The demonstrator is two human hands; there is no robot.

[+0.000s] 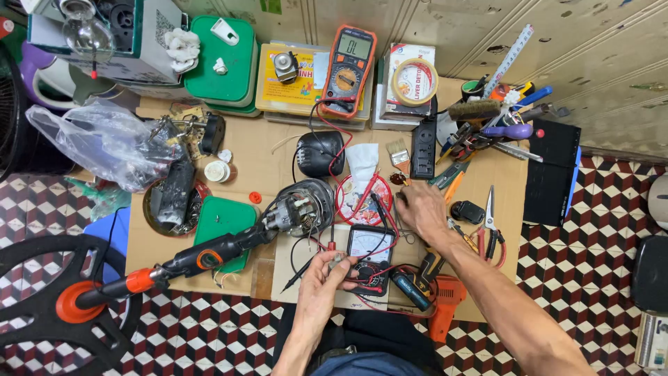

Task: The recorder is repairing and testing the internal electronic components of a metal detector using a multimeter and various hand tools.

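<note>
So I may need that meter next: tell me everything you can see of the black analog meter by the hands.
The black analog meter lies flat, face up, on the cardboard sheet, showing a pale dial window above a round selector knob. Red and black test leads cross it. The left hand touches its lower left edge; the right hand rests just beyond its upper right.

The analogue meter (371,252) lies on the cardboard sheet (278,139), motor (300,207) to its left, scissors (491,226) to its right, digital multimeter (348,66) behind

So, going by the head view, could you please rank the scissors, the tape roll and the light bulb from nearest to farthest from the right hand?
From the right hand:
1. Scissors, just to its right.
2. Tape roll, on the box at the far edge.
3. Light bulb, far upper-left corner.
</note>
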